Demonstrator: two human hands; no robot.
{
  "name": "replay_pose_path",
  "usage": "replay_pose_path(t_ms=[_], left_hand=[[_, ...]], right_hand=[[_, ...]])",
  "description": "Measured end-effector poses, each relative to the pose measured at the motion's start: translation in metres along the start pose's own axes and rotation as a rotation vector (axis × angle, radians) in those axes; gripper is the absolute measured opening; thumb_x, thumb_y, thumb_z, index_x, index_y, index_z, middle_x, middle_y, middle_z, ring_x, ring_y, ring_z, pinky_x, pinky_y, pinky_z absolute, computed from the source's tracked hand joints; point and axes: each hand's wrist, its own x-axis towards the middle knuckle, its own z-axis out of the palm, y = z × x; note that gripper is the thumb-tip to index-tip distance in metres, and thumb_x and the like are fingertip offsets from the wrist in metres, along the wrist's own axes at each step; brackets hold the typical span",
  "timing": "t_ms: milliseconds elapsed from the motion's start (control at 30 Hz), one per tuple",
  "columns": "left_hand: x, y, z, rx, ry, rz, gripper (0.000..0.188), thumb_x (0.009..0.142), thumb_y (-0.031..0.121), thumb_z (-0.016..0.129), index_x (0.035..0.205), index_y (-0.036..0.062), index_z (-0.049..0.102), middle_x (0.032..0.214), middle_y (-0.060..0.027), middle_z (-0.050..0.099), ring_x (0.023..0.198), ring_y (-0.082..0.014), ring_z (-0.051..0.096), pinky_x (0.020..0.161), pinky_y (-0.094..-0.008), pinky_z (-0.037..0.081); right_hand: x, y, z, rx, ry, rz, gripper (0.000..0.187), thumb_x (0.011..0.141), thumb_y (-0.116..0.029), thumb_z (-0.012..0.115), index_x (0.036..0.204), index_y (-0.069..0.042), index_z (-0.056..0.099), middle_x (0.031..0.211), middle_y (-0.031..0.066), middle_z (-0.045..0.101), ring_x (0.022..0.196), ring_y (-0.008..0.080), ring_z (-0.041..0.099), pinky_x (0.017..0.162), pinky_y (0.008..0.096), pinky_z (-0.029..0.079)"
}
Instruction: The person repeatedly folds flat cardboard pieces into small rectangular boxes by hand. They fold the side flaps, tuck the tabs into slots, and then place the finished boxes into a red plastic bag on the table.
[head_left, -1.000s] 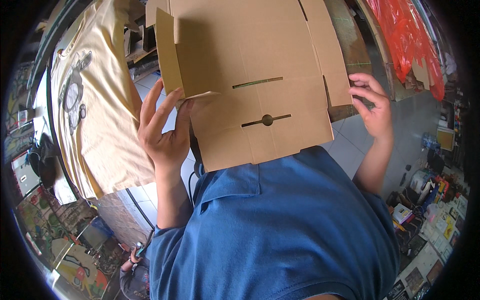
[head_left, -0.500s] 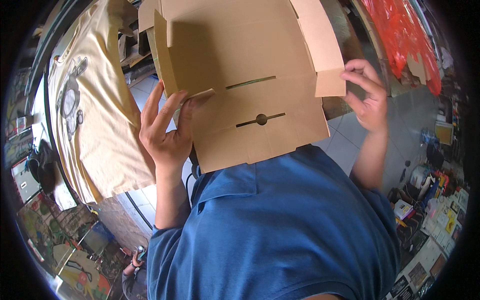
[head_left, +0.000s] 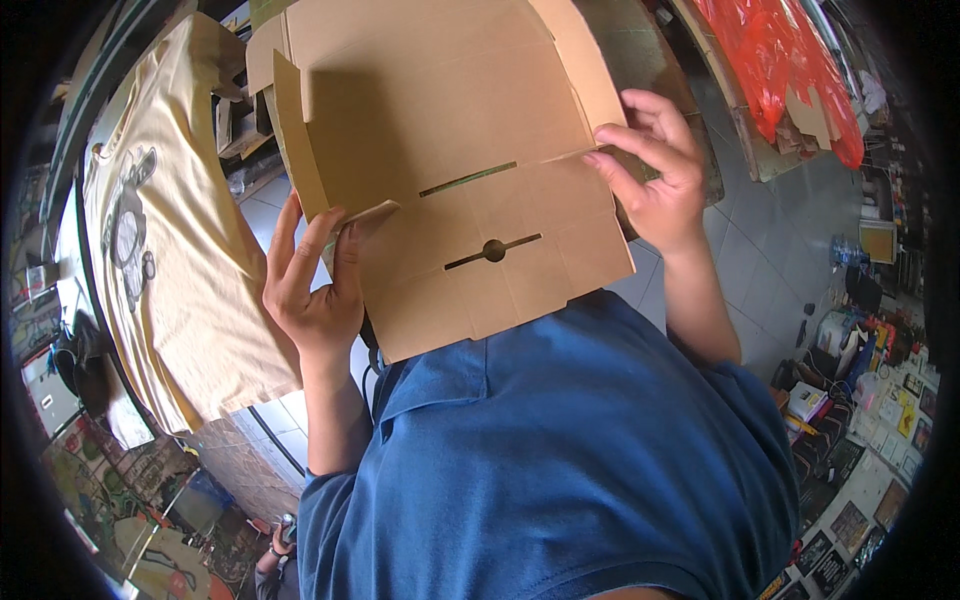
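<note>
A brown cardboard box point(head_left: 450, 90), partly folded, lies spread in front of me. Its near panel point(head_left: 520, 290) has a slot with a round hole, and a second slot runs along the crease behind it. My left hand point(head_left: 318, 280) is closed on the near end of the raised left side flap point(head_left: 297, 130), with a small corner tab turned inward at the fingers. On the other side, my right hand point(head_left: 660, 175) pinches the near end of the right side flap point(head_left: 580, 60). The near panel's front edge rests against my blue shirt.
A cream T-shirt point(head_left: 180, 230) with a dark printed figure hangs at the left. Red plastic sheeting point(head_left: 780, 60) lies at the far right on a wooden surface. Tiled floor point(head_left: 765, 230) shows below, and another person's hand point(head_left: 282, 540) appears at the lower left.
My right hand has moved inward to the left, turning the right flap more upright and its small end tab inward. My left hand keeps its hold. The whole view has shifted slightly.
</note>
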Motion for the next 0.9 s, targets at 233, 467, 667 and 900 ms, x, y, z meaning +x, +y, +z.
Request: replay_pose_path(t_ms=[233, 467, 667, 900], left_hand=[[-0.003, -0.003, 0.003, 0.007, 0.028, 0.020, 0.024, 0.079, 0.005, 0.074, 0.102, 0.0079, 0.070, 0.119, -0.0203, 0.061, 0.110, -0.0323, 0.062, 0.089, -0.0367, 0.051], [-0.003, -0.003, -0.004, 0.027, -0.102, 0.037, 0.033, 0.080, -0.002, 0.063, 0.112, 0.0068, 0.066, 0.127, -0.0223, 0.056, 0.116, -0.0351, 0.057, 0.094, -0.0404, 0.047], [0.007, 0.000, -0.035, 0.136, -0.467, 0.079, 0.072, 0.062, -0.004, 0.052, 0.132, 0.0070, 0.051, 0.141, -0.0266, 0.039, 0.130, -0.0410, 0.041, 0.104, -0.0473, 0.037], [0.017, 0.001, -0.048, 0.156, -0.678, 0.095, 0.091, 0.055, 0.012, 0.067, 0.142, 0.0101, 0.040, 0.146, -0.0278, 0.031, 0.137, -0.0418, 0.030, 0.108, -0.0487, 0.031]], right_hand=[[-0.006, -0.004, 0.003, -0.069, -0.020, 0.008, 0.029, 0.068, 0.005, 0.077, 0.095, -0.001, 0.069, 0.111, 0.0153, 0.057, 0.090, 0.0237, 0.064, 0.076, 0.0306, 0.053], [-0.004, -0.003, -0.010, -0.006, -0.163, 0.011, 0.038, 0.069, 0.002, 0.074, 0.105, -0.007, 0.068, 0.117, 0.0173, 0.053, 0.090, 0.0259, 0.063, 0.078, 0.0335, 0.053], [0.004, -0.010, -0.043, -0.023, -0.547, 0.064, 0.069, 0.063, 0.003, 0.071, 0.128, -0.013, 0.056, 0.135, 0.0208, 0.038, 0.109, 0.0321, 0.055, 0.092, 0.0387, 0.048], [0.013, -0.016, -0.056, -0.084, -0.736, 0.085, 0.089, 0.056, 0.000, 0.077, 0.138, -0.017, 0.045, 0.141, 0.0222, 0.031, 0.117, 0.0333, 0.051, 0.098, 0.0411, 0.045]])
